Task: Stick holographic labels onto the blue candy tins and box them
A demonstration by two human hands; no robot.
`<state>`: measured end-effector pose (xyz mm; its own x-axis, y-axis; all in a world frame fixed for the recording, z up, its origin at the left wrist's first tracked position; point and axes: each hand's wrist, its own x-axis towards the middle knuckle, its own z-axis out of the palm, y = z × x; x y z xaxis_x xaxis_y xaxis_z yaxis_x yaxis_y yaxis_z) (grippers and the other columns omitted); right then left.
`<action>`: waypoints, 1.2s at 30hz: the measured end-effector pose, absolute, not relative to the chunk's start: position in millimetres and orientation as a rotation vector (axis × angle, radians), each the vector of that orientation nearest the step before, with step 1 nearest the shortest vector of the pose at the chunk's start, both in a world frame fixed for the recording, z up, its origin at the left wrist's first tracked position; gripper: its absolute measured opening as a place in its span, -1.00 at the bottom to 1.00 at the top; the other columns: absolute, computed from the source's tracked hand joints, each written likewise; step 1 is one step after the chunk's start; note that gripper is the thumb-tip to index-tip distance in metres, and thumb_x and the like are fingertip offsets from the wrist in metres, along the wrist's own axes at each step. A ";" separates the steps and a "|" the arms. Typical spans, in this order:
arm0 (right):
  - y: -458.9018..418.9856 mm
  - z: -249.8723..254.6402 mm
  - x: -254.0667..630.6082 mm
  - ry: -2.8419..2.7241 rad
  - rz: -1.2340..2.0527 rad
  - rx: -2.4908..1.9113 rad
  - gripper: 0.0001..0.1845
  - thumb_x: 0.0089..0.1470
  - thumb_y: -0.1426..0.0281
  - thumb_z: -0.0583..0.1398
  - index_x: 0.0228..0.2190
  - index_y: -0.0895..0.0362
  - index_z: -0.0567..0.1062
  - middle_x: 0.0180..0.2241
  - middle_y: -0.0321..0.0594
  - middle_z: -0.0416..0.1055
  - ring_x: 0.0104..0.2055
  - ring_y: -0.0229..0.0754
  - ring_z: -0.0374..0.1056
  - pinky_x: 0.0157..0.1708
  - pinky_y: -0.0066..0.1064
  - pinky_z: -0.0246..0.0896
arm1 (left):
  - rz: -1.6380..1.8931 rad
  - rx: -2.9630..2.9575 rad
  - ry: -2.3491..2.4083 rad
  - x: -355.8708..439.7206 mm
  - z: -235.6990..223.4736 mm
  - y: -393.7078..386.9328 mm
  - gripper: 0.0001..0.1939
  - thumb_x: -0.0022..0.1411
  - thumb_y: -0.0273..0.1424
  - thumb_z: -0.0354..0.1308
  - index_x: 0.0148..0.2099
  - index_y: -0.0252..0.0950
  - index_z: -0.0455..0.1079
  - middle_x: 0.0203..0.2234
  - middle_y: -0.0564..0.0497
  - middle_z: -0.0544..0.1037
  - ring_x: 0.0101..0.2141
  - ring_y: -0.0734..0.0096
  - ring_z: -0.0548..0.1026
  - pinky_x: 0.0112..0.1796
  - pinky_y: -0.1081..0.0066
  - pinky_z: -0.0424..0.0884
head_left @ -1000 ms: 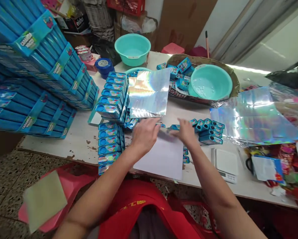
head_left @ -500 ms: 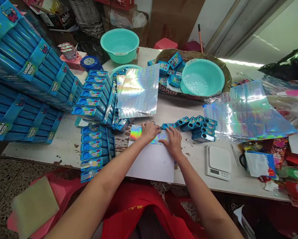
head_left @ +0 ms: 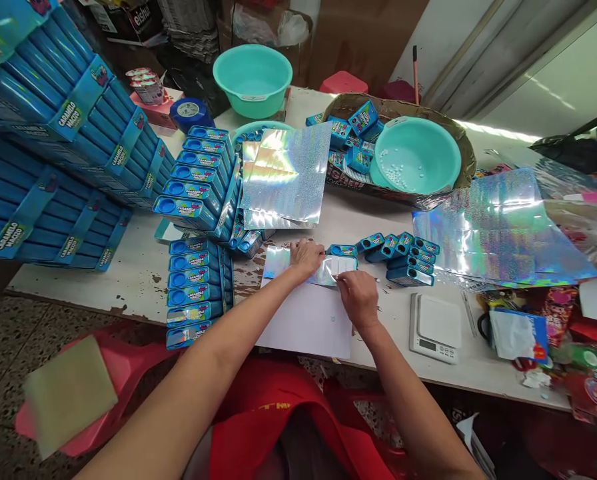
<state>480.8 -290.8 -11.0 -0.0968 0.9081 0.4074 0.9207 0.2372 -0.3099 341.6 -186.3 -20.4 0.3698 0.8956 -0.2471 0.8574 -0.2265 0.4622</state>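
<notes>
A shiny holographic strip (head_left: 277,261) lies across the top of a white sheet of paper (head_left: 303,320) in front of me. My left hand (head_left: 307,259) presses on the strip's middle, fingers bunched together. At its right part a pale, lined face (head_left: 346,265) shows. My right hand (head_left: 360,295) is closed in a pinch at the strip's lower right edge; the pinched bit is mostly hidden. Just beyond the strip lies a small blue box (head_left: 342,251), and more small blue boxes (head_left: 412,257) stand to its right.
Tall blue candy boxes (head_left: 193,207) stand stacked at left. Larger holographic sheets (head_left: 288,177) lie behind my hands. A cardboard tray (head_left: 471,150) holds small boxes and a turquoise basin (head_left: 418,150). At right are a white scale (head_left: 436,327) and more holographic sheets (head_left: 498,233).
My hands came onto the strip, which now lies on the white paper. The right hand shifted from resting on its far edge to pinching its near right edge. The view moved slightly.
</notes>
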 end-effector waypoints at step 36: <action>-312.1 15.9 187.7 -1.376 0.866 -1.631 -0.81 -0.10 0.24 0.23 -0.51 0.11 0.43 -0.31 -0.21 0.22 -0.21 -0.11 0.24 -0.17 -0.26 0.19 | 0.452 1.392 1.605 27.6 32.6 -312.7 -0.80 0.24 -0.42 -0.11 -0.08 -0.25 0.19 -0.50 0.10 0.45 -0.42 0.40 0.42 -0.33 0.42 0.34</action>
<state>187.7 -312.1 15.9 0.1688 0.9857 0.0001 0.4262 -0.0729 -0.9017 27.6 -312.7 32.6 0.0773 0.9131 -0.4003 0.5700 0.2890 0.7692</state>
